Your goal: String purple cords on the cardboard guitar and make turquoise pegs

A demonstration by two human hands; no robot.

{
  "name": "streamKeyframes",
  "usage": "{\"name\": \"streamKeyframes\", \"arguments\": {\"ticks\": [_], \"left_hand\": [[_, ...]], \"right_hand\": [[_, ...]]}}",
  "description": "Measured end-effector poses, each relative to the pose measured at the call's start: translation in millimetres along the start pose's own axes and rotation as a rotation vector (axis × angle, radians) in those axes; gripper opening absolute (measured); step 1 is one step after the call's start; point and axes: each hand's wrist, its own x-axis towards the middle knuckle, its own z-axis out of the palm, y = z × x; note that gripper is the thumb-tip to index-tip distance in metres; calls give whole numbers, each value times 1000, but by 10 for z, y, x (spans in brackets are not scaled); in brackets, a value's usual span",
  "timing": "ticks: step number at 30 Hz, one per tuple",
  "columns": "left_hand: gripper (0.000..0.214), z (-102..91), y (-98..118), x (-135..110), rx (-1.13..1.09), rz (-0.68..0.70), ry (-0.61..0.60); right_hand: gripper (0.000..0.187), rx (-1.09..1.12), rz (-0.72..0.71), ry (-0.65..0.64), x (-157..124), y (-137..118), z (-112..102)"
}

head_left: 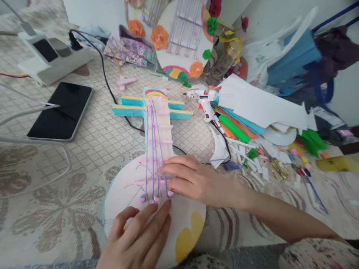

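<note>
White paper guitar [153,164] lies under outstretched left hand [137,243] and right hand [199,179], hold unclear; bag print [260,58] illegible.

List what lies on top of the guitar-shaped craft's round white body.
On the round white body: purple strings, thin pink strips, small pink pegs, a yellow patch. The left hand and right hand partly overlap it; what they cover cannot be seen.

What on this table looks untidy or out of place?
The right side looks untidy: white scraps lie scattered near gold-handled scissors, and a glue gun lies beside loose paper sheets. The model guitar under the left hand and right hand shows no obvious damage.
</note>
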Motion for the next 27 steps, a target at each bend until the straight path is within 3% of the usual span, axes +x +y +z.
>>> {"name": "streamKeyframes", "arguments": {"ticks": [7,19,27], "left_hand": [[38,-8,15,23,19,-29,-33],[39,1,12,17,-35,-16,23],[31,-48,33,168,-56,-166,42]], "right_hand": [[15,12,5,-6,-12,8,18],[16,14,2,19,-17,13,36],[17,25,11,8,-15,16,42]]}}
